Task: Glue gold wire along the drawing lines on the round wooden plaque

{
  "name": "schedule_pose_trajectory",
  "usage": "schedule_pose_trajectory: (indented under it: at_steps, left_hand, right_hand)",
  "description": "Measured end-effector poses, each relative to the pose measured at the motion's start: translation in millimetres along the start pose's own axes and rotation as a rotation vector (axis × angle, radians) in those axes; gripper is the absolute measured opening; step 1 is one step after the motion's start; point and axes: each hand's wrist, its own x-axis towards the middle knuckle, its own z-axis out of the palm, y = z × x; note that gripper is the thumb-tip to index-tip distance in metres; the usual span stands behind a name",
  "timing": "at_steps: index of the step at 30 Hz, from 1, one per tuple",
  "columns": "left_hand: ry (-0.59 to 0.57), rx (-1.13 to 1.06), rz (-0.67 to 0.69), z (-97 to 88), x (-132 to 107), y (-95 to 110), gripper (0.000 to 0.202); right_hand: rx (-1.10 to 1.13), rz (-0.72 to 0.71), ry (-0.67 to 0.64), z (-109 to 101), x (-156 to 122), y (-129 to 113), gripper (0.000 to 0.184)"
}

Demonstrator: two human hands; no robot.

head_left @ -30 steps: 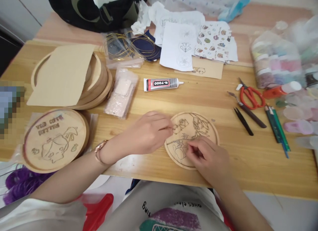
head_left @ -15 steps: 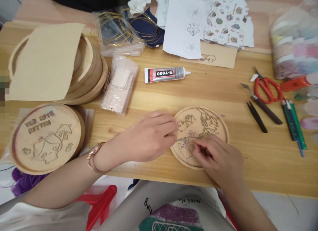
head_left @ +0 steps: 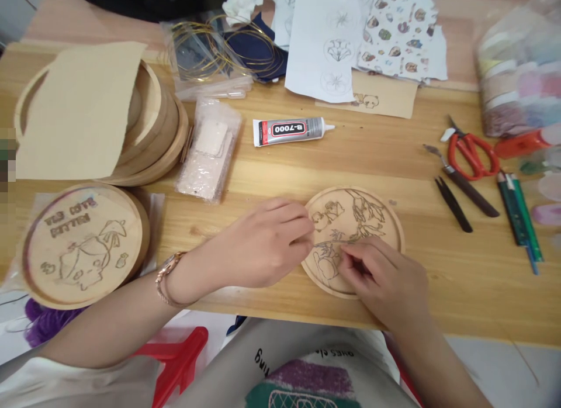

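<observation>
A round wooden board [head_left: 388, 244] with a raised rim lies near the table's front edge, outlined with two pandas, leaves and a round shape. My right hand [head_left: 385, 279] rests over its lower right part, thumb and forefinger pinched together. From that pinch a thin wire [head_left: 328, 242] seems to run left across the board. My left hand [head_left: 276, 241] hovers at the board's left rim with its fingers curled closed. What its fingertips hold is hidden. A grey B-7000 glue tube [head_left: 289, 131] lies beyond the hands.
Left are a second round board [head_left: 83, 244] with a cartoon outline and stacked wooden rounds [head_left: 162, 121] under brown paper. Gold wire coils [head_left: 210, 51] and printed sheets [head_left: 322, 51] lie at the back. Right are red-handled pliers [head_left: 471, 154], black tweezers [head_left: 453, 204] and pencils [head_left: 521, 215].
Both hands keep almost the same pose over the board. The whole view has shifted very slightly.
</observation>
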Motion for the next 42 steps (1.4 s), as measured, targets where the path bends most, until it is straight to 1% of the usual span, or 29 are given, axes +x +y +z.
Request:
schedule_pose_trajectory:
  at_steps: [8,12,26,37,42]
  left_hand:
    - [-0.007,-0.008,0.009,-1.6,1.0,0.0,0.026]
    - [-0.005,-0.009,0.007,-2.5,1.1,1.3,0.023]
    - [-0.022,0.006,0.012,-1.4,1.8,1.6,0.025]
    - [-0.028,0.003,0.006,0.2,2.2,1.1,0.025]
    - [-0.039,0.008,0.010,0.0,1.8,0.9,0.025]
  right_hand:
    - [-0.058,-0.019,0.013,0.0,0.9,-0.6,0.009]
    - [-0.050,-0.021,0.014,-0.2,1.1,-0.9,0.010]
    - [-0.037,-0.006,0.013,-0.8,2.4,-0.5,0.012]
    - [-0.018,0.015,-0.014,-0.7,2.3,0.3,0.012]
    - [-0.008,0.023,0.008,-0.3,2.3,0.3,0.011]
